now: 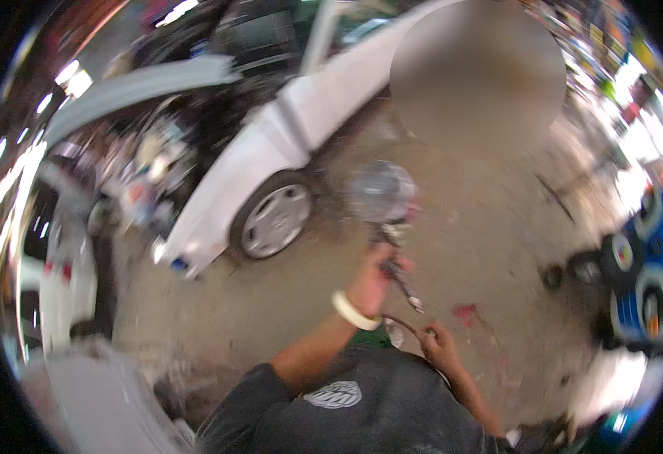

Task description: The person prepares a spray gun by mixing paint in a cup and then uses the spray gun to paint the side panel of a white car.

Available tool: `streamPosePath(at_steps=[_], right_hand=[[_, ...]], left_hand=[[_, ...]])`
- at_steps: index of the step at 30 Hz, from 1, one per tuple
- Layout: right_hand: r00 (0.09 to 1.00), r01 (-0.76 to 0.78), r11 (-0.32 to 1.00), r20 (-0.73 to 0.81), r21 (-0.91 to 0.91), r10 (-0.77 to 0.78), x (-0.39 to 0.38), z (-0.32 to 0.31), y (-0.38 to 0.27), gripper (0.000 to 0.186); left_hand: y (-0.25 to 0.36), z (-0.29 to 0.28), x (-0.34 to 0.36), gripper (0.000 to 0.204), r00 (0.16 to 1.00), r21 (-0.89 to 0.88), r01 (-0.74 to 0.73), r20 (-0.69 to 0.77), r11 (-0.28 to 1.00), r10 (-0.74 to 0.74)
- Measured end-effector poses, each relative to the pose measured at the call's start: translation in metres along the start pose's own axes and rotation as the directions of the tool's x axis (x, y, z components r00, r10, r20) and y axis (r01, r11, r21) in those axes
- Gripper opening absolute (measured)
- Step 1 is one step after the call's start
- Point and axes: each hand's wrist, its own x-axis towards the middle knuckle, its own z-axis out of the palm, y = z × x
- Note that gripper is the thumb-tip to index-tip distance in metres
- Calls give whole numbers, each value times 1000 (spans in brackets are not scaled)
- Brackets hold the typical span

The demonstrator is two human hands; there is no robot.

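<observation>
My left hand (373,276), with a pale band at its wrist, is closed round the grip of a spray gun (405,290) in front of my body. A translucent cup (377,193) sits on the gun's far end, blurred by motion. From below my fist the gun's metal end fitting sticks out. Closer to my body, my right hand (439,348) is closed on a thin brownish hose (401,321). The hose and the gun's fitting look apart. Which part of the hose lies inside my right fingers is hidden.
A white car (271,136) with its front wheel (274,219) stands ahead to the left. Another white car (66,284) is at the far left. On the right is a blue wheeled toy vehicle (649,280). A grey panel (93,397) lies lower left. A blurred disc hides the upper right.
</observation>
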Motion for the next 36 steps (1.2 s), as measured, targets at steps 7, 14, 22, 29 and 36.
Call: streamPosePath(at_steps=[7, 14, 22, 29, 36], right_hand=[[938, 274, 839, -63, -470, -341, 100, -137, -34, 33], [853, 274, 770, -224, -576, -471, 330, -221, -65, 37], [754, 388, 886, -464, -255, -464, 376, -315, -173, 43], [586, 144, 740, -546, -657, -599, 384, -420, -227, 55], [578, -1, 647, -528, -763, -622, 460, -607, -233, 58]], left_hand=[[-15, 65, 124, 21, 999, 108, 38, -6, 993, -37], [-22, 46, 263, 18, 992, 245, 103, 40, 964, -116], [-22, 98, 427, 26, 926, 391, 314, 73, 865, -370], [-90, 204, 564, 56, 719, 629, 376, 265, 681, -642], [-161, 386, 693, 82, 652, 742, 303, 296, 598, -698]])
